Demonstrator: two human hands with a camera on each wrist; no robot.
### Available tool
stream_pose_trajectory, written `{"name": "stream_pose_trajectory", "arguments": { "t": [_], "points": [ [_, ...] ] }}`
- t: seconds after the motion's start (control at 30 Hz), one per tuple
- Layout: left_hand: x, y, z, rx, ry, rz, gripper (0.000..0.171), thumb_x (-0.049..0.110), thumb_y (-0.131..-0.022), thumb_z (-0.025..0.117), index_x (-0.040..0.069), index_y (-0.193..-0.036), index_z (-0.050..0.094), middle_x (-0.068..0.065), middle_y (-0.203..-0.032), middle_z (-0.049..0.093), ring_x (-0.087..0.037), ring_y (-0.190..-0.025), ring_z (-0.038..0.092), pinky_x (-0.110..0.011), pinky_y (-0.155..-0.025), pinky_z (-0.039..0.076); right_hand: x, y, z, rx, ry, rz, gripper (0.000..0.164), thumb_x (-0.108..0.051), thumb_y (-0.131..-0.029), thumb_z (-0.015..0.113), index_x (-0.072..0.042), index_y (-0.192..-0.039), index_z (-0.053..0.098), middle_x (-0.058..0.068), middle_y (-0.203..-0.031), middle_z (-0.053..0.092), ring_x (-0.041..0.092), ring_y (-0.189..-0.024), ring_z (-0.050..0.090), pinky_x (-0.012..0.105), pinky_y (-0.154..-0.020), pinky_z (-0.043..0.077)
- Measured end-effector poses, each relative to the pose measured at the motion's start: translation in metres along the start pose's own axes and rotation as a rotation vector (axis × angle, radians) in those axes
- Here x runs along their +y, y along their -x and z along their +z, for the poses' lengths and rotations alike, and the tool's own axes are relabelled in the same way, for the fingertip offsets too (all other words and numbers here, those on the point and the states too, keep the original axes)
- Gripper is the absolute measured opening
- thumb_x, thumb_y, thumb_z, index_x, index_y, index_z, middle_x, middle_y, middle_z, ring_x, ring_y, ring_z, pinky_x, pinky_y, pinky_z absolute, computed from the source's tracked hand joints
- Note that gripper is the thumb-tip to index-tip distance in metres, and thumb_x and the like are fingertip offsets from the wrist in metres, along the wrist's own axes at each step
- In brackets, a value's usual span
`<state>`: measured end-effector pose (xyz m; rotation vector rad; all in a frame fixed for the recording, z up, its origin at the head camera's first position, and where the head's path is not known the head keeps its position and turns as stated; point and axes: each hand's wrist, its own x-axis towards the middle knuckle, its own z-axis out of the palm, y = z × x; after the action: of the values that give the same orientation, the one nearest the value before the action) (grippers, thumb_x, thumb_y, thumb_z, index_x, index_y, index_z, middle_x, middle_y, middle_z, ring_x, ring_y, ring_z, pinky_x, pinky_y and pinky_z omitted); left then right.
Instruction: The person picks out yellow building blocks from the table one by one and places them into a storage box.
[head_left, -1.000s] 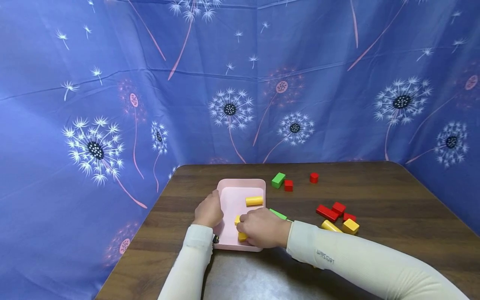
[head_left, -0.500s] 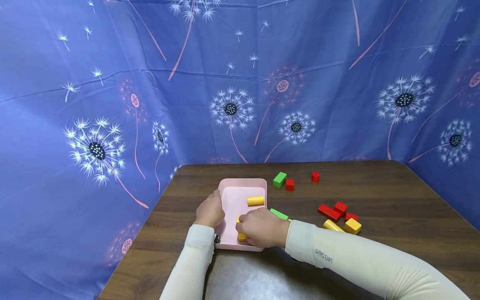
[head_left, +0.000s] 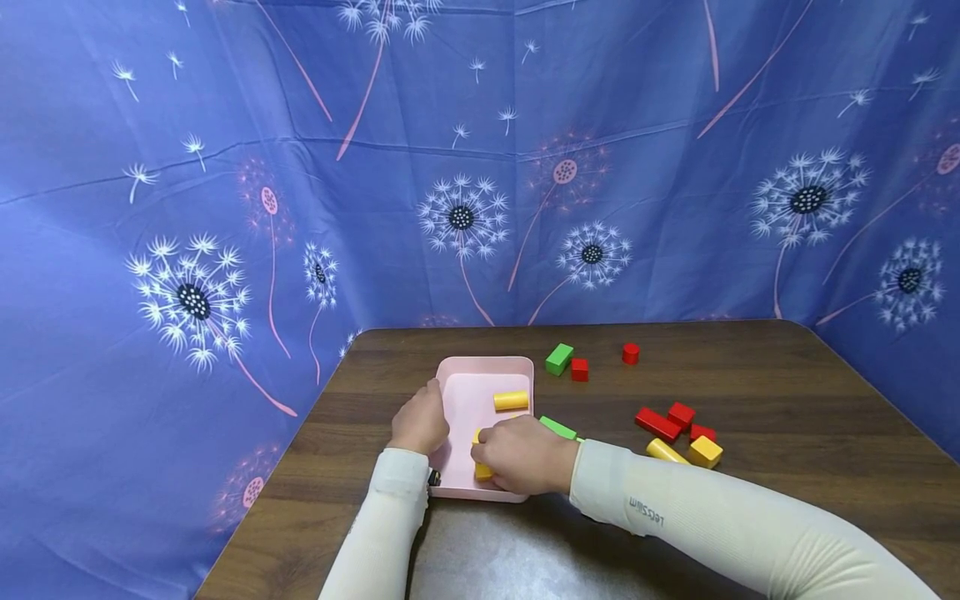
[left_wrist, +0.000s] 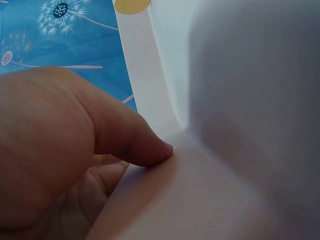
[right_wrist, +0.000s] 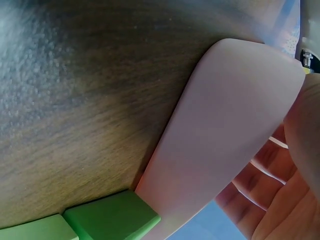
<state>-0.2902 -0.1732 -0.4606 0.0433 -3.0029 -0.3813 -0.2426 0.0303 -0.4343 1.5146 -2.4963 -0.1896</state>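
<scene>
A pink tray (head_left: 486, 365) lies near the table's front. My left hand (head_left: 420, 421) grips its left wall, and in the left wrist view the thumb (left_wrist: 150, 150) presses the wall's inner side. My right hand (head_left: 525, 454) reaches over the right wall (right_wrist: 220, 120), fingers down inside. It holds a yellow block (head_left: 483, 472) near the tray's front; the fingertips are largely hidden. More yellow (head_left: 476, 436) shows just behind, partly covered by the hand. Farther back in the tray lies a yellow cylinder (head_left: 511, 401).
Right of the tray, green blocks (right_wrist: 110, 215) lie close to its wall. Behind them are a green block (head_left: 559, 359), a red cube (head_left: 580, 370) and a red cylinder (head_left: 631, 354). Farther right, several red blocks (head_left: 658, 425) lie by a yellow cylinder (head_left: 665, 451) and a yellow block (head_left: 705, 452).
The rear yellow piece beside my right fingers shows less than a second ago, and the gap between the yellow pieces looks narrower. My left hand still grips the tray wall.
</scene>
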Motion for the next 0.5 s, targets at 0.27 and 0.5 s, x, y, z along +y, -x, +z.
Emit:
{"name": "stream_pose_trajectory", "arguments": {
  "t": [0.27, 0.5],
  "points": [
    [0.0008, 0.0000, 0.0000, -0.001, 0.001, -0.009, 0.067, 0.009, -0.091, 0.072, 0.000, -0.151, 0.044, -0.021, -0.132, 0.066, -0.037, -0.109, 0.071, -0.054, -0.091, 0.059, 0.0015, 0.0001, -0.0006, -0.016, -0.021, 0.009, 0.018, -0.037, -0.089, 0.080, -0.023, -0.099, 0.074, -0.006, -0.084, 0.072, 0.007, -0.063, 0.053, 0.022, -0.060, 0.053],
    [-0.0001, -0.0006, 0.0002, 0.002, 0.003, -0.004, 0.066, 0.009, -0.090, 0.072, 0.000, -0.150, 0.045, -0.021, -0.129, 0.067, -0.037, -0.107, 0.071, -0.054, -0.088, 0.059, 0.0015, 0.0002, 0.0010, -0.019, -0.018, 0.010, 0.018, -0.035, -0.089, 0.079, -0.023, -0.101, 0.074, -0.006, -0.084, 0.071, 0.007, -0.064, 0.053, 0.023, -0.060, 0.054]
  ]
}}
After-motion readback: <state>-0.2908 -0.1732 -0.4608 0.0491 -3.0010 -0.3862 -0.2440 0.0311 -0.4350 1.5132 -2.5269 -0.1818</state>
